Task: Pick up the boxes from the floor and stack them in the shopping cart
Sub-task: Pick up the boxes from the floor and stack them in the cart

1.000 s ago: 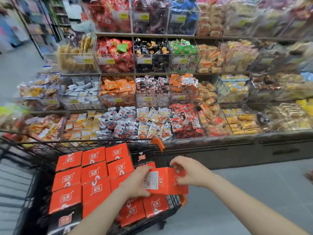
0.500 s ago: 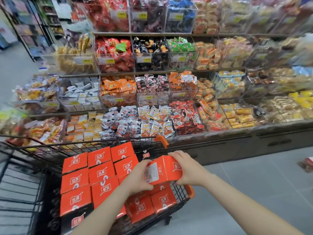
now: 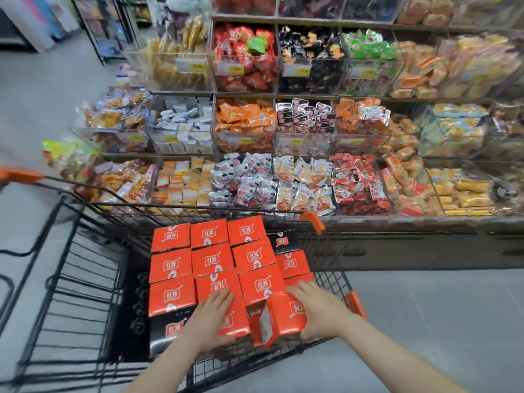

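**Box comes down into the cart**

The orange box (image 3: 286, 317), held above the cart a second ago, now sits tilted at the near edge of the shopping cart (image 3: 85, 268). The right hand (image 3: 319, 310) curls its grip around that box's right side. The left hand (image 3: 209, 319) lies flat, fingers straight, on a neighbouring box (image 3: 235, 321) just left of it. Stacked boxes (image 3: 211, 259) fill the basket beyond both grips.
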`<state>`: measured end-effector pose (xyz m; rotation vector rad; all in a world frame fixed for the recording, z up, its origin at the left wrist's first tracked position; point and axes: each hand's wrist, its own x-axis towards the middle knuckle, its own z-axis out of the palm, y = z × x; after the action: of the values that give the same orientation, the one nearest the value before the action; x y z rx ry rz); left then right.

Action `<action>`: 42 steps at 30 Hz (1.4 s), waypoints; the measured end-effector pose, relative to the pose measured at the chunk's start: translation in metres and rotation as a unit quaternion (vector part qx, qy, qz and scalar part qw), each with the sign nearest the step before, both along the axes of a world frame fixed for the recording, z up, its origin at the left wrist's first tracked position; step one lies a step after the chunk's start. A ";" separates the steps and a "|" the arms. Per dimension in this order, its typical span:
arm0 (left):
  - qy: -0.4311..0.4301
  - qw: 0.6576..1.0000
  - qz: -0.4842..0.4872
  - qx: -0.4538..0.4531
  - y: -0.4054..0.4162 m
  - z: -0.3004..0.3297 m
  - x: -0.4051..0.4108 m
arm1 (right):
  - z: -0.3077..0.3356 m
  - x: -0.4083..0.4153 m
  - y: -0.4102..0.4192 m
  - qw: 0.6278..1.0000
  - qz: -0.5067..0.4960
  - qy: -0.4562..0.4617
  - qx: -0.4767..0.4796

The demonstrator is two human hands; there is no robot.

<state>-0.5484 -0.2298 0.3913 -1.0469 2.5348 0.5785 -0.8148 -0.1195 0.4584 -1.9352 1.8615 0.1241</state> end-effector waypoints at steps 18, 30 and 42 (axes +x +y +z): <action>0.017 0.999 -0.037 -0.021 -0.023 0.022 -0.022 | -0.036 0.037 -0.016 1.000 0.005 -0.001 -0.015; 0.190 0.940 -0.242 -0.146 -0.029 0.143 -0.229 | 0.072 -0.093 0.070 0.957 -0.243 0.092 -0.130; 0.341 0.842 -0.390 -0.152 0.153 0.211 -0.461 | 0.156 -0.245 0.277 0.845 -0.480 0.129 -0.197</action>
<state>-1.0091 -0.0771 0.6021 0.2814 3.3926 0.3317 -1.0595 0.1580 0.6143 -0.9745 2.9939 -0.3577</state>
